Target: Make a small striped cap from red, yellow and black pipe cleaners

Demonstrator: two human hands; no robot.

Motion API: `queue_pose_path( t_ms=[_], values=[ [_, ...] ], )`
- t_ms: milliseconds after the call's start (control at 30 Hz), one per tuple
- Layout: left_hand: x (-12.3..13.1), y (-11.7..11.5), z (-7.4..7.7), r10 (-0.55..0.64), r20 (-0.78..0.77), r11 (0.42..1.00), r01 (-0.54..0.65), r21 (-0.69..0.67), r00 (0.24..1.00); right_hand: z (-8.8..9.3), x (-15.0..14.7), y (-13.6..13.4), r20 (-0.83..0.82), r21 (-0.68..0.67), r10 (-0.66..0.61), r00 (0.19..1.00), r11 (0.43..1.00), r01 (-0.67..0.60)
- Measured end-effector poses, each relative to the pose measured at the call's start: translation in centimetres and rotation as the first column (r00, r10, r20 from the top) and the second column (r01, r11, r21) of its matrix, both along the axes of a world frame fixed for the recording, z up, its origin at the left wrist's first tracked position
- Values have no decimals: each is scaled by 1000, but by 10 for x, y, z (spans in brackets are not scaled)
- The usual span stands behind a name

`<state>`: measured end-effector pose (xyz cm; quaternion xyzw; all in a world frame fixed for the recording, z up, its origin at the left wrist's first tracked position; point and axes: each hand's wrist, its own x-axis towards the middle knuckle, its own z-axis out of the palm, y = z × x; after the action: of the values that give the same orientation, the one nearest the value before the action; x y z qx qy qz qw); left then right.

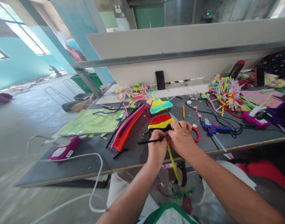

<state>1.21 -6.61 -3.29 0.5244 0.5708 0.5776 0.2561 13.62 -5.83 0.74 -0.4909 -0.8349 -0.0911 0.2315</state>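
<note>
My left hand (pixel 157 148) is closed in a pinch on a black pipe cleaner (pixel 147 142), whose free end points left. Its fingertips meet those of my right hand (pixel 181 136), also closed, over the table's front edge. From between the two hands a yellow pipe cleaner (pixel 172 161) hangs down; the fingers hide exactly where the strands join. Just beyond lies a red, yellow and black pipe-cleaner piece (pixel 161 120). Behind that sits a yellow and turquoise one (pixel 160 106). Red-handled scissors (pixel 197 134) lie partly under my right hand.
Left are a bundle of red and purple pipe cleaners (pixel 129 127), a green sheet (pixel 91 121) and a purple power strip (pixel 65 151). Right are a blue glue gun (pixel 214 127), black cables and a scrap heap (pixel 226 93). A phone (pixel 160 80) leans against the back board.
</note>
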Motion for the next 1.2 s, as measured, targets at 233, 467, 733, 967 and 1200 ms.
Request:
queue_pose_path(
  t_ms=[233,467,733,967,1200],
  values=[
    [-4,-6,6,-45,20,999,45,-9,999,-2,-3,1,3,-66,20,1000,998,-20],
    [-17,-6,20,-45,-120,997,37,-65,992,7,-4,-2,-121,-68,43,992,996,-51],
    [-18,-1,22,-170,-128,976,149,-158,977,19,18,7,-300,-210,74,951,967,-141],
    [-19,4,14,-218,-99,960,195,-201,971,24,28,13,-408,-225,111,906,950,-217],
    [-22,6,6,-301,-132,951,287,-110,945,25,15,4,-530,-142,275,802,904,-404]
  ],
)
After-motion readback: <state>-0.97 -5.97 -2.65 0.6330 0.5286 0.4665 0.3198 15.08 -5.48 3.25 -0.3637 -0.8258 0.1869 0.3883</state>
